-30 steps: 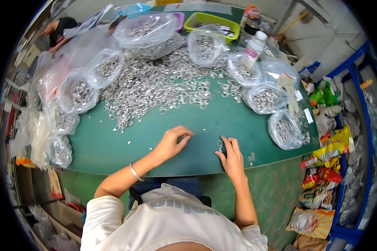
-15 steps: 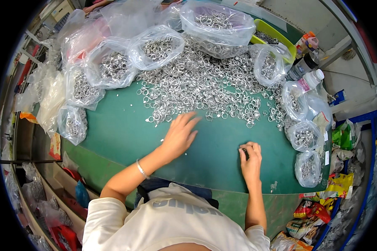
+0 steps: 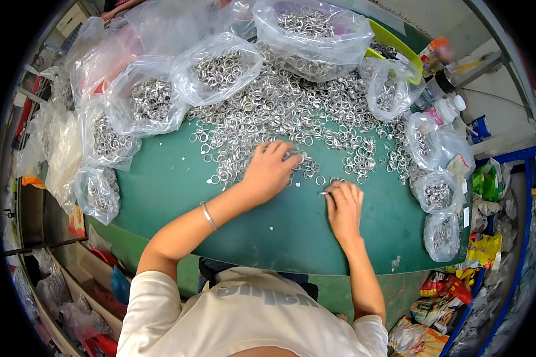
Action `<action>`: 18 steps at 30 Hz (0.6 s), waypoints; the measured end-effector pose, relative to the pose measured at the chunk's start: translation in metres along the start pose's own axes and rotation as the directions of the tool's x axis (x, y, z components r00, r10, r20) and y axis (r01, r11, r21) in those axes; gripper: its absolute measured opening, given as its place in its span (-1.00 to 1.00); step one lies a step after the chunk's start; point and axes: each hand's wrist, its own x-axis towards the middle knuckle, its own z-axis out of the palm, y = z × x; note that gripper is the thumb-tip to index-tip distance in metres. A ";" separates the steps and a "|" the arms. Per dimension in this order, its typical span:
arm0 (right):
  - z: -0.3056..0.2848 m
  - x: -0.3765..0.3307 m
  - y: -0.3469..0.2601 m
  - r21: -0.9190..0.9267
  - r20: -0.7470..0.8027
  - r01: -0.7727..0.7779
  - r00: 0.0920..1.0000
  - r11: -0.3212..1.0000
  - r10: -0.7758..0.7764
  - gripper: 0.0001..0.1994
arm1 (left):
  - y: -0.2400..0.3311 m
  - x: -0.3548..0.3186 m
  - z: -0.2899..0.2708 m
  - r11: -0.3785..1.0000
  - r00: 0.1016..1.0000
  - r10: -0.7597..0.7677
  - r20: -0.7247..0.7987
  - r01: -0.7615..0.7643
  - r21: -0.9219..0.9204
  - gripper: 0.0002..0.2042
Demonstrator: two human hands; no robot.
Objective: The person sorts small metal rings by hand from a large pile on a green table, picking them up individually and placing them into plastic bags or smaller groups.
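Note:
A broad pile of silver metal rings (image 3: 280,107) spreads over the green table. At its near edge my left hand (image 3: 271,169) rests palm down, the fingers apart and bent onto loose rings; what lies beneath the palm is hidden. To its right, lower on the table, is my right hand (image 3: 345,208). Its thumb and fingers are drawn together, with a small silver ring (image 3: 323,193) showing at the thumb tip. More rings lie at its fingertips, partly covered by them.
Clear plastic bags of rings, such as one at the left (image 3: 142,101) and one at the right (image 3: 441,232), border the pile. A yellow-green tray (image 3: 402,50) and a white-capped bottle (image 3: 449,109) stand at the far right. Several small pale bits dot the green tabletop (image 3: 178,196).
My left hand has moved forward and right onto the pile's near edge. My right hand has shifted up and left toward it. Some rings now lie nearer, between the hands.

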 end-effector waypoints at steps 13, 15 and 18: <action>-0.034 -0.010 -0.008 0.269 0.101 -0.453 0.891 0.850 0.443 -0.92 | -0.003 -0.028 -0.023 0.949 0.944 -0.309 -0.114 0.298 -0.105 -0.67; -0.037 -0.012 -0.009 0.347 0.143 -0.526 0.848 0.776 0.511 -0.93 | 0.003 -0.029 -0.026 0.958 0.948 -0.284 -0.141 0.274 -0.086 -0.65; -0.035 -0.016 -0.014 0.411 0.126 -0.537 0.834 0.737 0.537 -0.93 | 0.014 -0.028 -0.032 0.966 0.956 -0.253 -0.146 0.241 -0.094 -0.65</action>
